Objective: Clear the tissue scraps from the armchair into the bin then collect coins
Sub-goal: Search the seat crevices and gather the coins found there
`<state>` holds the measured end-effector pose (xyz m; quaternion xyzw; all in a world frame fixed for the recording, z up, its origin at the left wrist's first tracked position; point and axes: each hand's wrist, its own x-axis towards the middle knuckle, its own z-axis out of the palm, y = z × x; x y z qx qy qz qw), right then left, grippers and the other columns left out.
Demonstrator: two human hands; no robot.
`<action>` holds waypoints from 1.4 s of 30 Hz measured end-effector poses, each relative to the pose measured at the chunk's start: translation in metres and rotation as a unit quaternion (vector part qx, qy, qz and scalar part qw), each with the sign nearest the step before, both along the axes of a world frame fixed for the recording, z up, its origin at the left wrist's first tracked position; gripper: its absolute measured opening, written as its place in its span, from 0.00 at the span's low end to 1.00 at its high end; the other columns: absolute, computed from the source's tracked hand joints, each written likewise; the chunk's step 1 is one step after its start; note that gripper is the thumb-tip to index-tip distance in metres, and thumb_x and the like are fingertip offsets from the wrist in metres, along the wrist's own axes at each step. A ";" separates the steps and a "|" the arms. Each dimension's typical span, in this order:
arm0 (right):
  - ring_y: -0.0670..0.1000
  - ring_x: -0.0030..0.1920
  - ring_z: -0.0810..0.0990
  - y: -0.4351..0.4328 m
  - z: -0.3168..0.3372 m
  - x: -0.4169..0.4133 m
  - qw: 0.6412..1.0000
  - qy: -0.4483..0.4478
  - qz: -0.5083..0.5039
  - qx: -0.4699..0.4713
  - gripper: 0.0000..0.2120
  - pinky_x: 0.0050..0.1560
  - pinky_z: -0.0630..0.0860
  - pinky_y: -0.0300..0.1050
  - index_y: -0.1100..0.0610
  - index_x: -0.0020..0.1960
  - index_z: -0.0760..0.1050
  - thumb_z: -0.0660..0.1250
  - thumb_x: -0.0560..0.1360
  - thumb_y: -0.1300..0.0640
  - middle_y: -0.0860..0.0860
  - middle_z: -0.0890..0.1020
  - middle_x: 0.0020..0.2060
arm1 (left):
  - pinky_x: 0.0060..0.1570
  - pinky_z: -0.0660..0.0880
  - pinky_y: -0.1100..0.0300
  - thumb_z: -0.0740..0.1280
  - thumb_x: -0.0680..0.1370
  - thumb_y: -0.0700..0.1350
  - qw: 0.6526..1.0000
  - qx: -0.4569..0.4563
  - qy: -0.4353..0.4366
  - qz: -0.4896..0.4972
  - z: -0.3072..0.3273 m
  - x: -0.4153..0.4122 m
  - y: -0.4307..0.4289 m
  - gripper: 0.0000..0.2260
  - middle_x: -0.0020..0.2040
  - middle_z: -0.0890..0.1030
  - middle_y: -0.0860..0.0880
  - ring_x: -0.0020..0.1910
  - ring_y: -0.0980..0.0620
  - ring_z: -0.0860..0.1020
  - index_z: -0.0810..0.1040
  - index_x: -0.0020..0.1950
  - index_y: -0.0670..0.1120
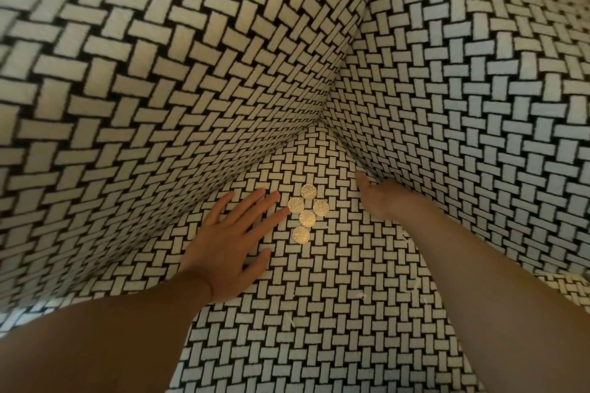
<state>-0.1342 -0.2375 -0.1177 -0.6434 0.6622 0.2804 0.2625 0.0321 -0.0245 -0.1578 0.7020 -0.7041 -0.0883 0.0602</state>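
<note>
So the armchair seat is basically acting as the tray here. Five coins are sitting in a tight little bunch on the woven black-and-white fabric, back near the corner where the left wall and right wall of the chair are meeting. Some are touching at the edges.

The left hand is lying flat on the seat just left of the bunch, palm down. Its fingers are stretched straight and spread wide, gripping nothing. The index tip is sitting right up against the nearest coin, but I can't say if it's actually touching.

The right hand is reaching into the crease where the seat is meeting the right wall, to the right of the coins and apart from them. One digit is poking forward and the rest are tucked out of sight, so I can't tell whether they're holding anything.

A few tiny pale flecks are lying on the seat nearer the camera, too small to identify.
</note>
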 end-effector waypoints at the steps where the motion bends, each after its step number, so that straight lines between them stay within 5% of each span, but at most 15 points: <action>1: 0.58 0.75 0.54 0.000 0.000 0.001 1.000 0.004 -0.007 0.003 0.39 0.74 0.54 0.53 0.59 0.78 0.42 0.40 0.77 0.33 0.58 0.52 0.76 | 0.71 0.52 0.44 0.52 0.77 0.55 1.000 0.000 0.000 0.001 0.000 0.000 0.001 0.27 0.77 0.54 0.52 0.76 0.53 0.52 0.53 0.77 0.55; 13: 0.59 0.74 0.57 0.013 0.012 -0.017 0.999 -0.041 0.031 -0.017 0.43 0.71 0.59 0.51 0.61 0.77 0.42 0.42 0.75 0.30 0.59 0.55 0.75 | 0.71 0.51 0.44 0.52 0.77 0.55 1.000 -0.007 -0.007 0.000 0.001 0.000 0.001 0.27 0.77 0.55 0.52 0.76 0.52 0.53 0.54 0.77 0.54; 26: 0.55 0.76 0.50 0.007 0.015 -0.022 0.994 -0.099 -0.007 0.035 0.43 0.74 0.51 0.50 0.56 0.78 0.41 0.48 0.74 0.30 0.53 0.50 0.77 | 0.71 0.51 0.44 0.51 0.77 0.55 1.000 -0.012 -0.004 0.000 0.000 0.000 0.001 0.27 0.77 0.56 0.52 0.76 0.52 0.53 0.55 0.76 0.54; 34: 0.57 0.75 0.56 0.021 0.004 -0.042 0.987 -0.157 -0.007 -0.032 0.41 0.73 0.55 0.52 0.51 0.77 0.46 0.51 0.73 0.29 0.53 0.56 0.76 | 0.71 0.50 0.44 0.51 0.78 0.55 1.000 -0.004 -0.008 -0.006 -0.001 0.001 0.001 0.26 0.77 0.56 0.51 0.76 0.52 0.52 0.57 0.76 0.53; 42: 0.61 0.72 0.59 0.040 0.003 -0.041 0.981 -0.075 0.063 -0.170 0.37 0.73 0.56 0.54 0.60 0.74 0.54 0.51 0.77 0.35 0.61 0.62 0.72 | 0.72 0.47 0.46 0.50 0.78 0.55 1.000 0.000 -0.021 -0.002 0.000 0.000 0.001 0.26 0.77 0.55 0.51 0.76 0.52 0.53 0.56 0.76 0.53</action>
